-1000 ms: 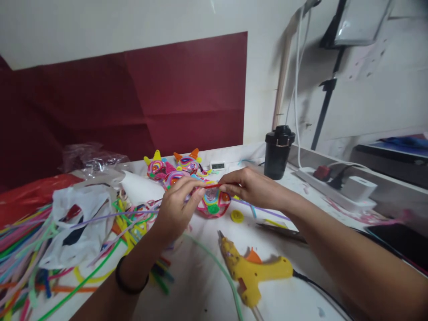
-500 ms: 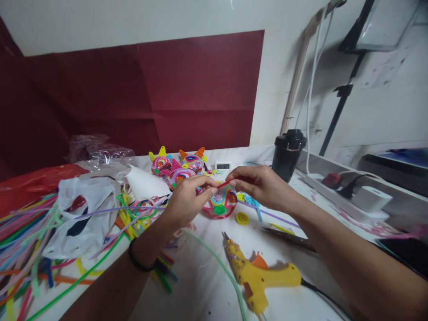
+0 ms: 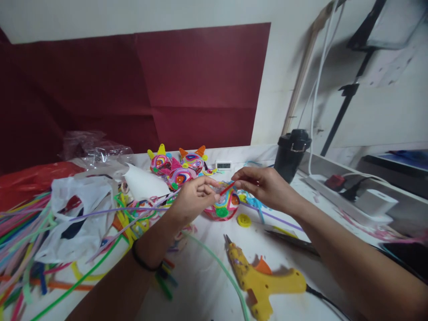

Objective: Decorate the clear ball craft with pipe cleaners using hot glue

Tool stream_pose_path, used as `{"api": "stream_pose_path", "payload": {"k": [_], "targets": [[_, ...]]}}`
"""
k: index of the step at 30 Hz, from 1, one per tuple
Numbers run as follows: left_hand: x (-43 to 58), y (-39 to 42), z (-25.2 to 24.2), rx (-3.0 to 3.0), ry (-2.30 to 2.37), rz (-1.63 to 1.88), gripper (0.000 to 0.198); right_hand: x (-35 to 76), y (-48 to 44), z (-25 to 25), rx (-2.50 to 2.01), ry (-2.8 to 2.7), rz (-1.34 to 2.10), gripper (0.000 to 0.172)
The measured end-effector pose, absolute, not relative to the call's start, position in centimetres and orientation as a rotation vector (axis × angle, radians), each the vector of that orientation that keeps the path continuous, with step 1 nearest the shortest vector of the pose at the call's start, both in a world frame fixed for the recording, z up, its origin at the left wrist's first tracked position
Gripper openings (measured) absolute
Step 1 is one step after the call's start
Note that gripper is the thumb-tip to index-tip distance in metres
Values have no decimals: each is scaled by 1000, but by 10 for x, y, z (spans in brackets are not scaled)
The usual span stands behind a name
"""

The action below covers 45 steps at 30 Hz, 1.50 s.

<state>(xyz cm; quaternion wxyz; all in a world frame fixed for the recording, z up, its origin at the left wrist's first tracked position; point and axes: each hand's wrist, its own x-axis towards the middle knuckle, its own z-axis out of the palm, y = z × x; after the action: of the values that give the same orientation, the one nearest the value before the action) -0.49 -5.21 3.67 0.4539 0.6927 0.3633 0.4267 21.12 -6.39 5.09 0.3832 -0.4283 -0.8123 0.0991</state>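
Note:
Between my two hands runs a short red pipe cleaner [image 3: 228, 187], slanting up to the right. My left hand [image 3: 196, 196] pinches its lower end, and my right hand [image 3: 261, 185] pinches the upper end with thumb and forefinger. Just beneath and behind them on the table lies a colourful mask-like piece [image 3: 221, 210] covered in coiled strips, partly hidden by my fingers. A yellow coil [image 3: 244, 220] rests at its right. Nearer to me is a yellow hot glue gun [image 3: 264, 281], its nozzle pointing away.
Loose pipe cleaners [image 3: 25, 236] and a white plastic bag [image 3: 76, 223] cover the left side. Several finished colourful pieces [image 3: 180, 174] stand at the back. Scissors [image 3: 294, 240], a black tumbler [image 3: 291, 154] and a power strip [image 3: 347, 200] are on the right.
The red pipe cleaner has tilted from nearly level to a steeper slant, showing more of its length. My left fingers sit slightly lower on it. The whole view has shifted a little.

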Motion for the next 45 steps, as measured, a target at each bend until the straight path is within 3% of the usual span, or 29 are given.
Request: {"api": "stream_pose_path", "payload": {"k": [9, 20, 29, 39, 45], "targets": [[-16, -36, 31, 1578, 976, 1277, 18, 217, -59, 52, -1140, -2026, 313, 25], [-19, -26, -13, 1565, 1229, 1562, 25, 217, -47, 59, -1159, -1997, 249, 28], [-16, -40, -26, 1707, 1375, 1675, 36, 207, -63, 59, -1112, -2026, -297, 18], [-13, -43, -29, 1705, 1372, 1645, 35, 210, -63, 50, -1072, -2047, -773, 35], [-12, -50, -28, 1675, 1354, 1651, 35, 206, -62, 48, -1012, -2072, -870, 36]]}}
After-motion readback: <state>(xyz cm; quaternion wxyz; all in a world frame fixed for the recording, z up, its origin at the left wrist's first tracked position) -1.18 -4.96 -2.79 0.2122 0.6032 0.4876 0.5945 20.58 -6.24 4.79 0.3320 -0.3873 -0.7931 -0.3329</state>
